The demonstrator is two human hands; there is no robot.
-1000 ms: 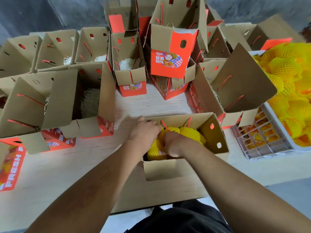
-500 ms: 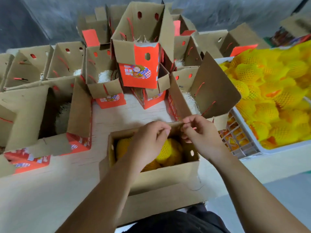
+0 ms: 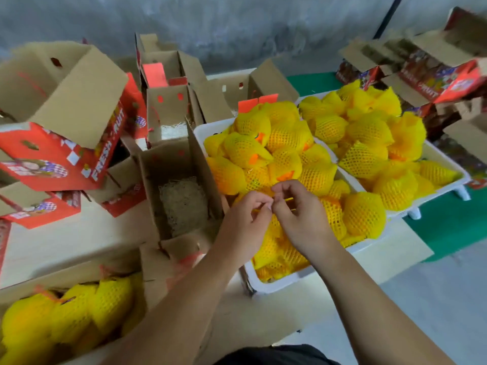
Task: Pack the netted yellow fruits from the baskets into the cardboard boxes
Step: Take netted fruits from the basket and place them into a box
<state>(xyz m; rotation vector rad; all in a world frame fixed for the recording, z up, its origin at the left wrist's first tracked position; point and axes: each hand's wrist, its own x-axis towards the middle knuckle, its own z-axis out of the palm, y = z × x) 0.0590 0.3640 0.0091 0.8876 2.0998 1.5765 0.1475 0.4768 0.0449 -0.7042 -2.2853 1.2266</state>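
The netted yellow fruits (image 3: 266,154) are still mostly where they began: heaped high in the near white basket (image 3: 274,285), with a second basket (image 3: 445,164) behind it to the right, just as loaded. One box (image 3: 23,291) at the lower left already has fruit in it, several yellow lumps packed close under its raised flaps. The open box (image 3: 168,164) just left of the near basket holds only a pad of pale shredded straw (image 3: 184,201), so I'd judge that one is next, and a good many more boxes stand waiting behind it (far more left than done, by the look of it).

Both hands hover over the near basket's heap. The left hand (image 3: 247,217) and right hand (image 3: 297,209) meet fingertip to fingertip, fingers curled as though pinching something small between them, perhaps a wisp of netting, but the blur hides it and I cannot tell what, if anything, they grip.

The netting is soft foam mesh, diamond-patterned, gathered to floppy points at the ends, so each fruit looks plump and cushioned. The baskets are hard white plastic on short feet. The boxes are plain brown corrugated card inside, glossy red print outside, with punched holes and thin red cord handles.
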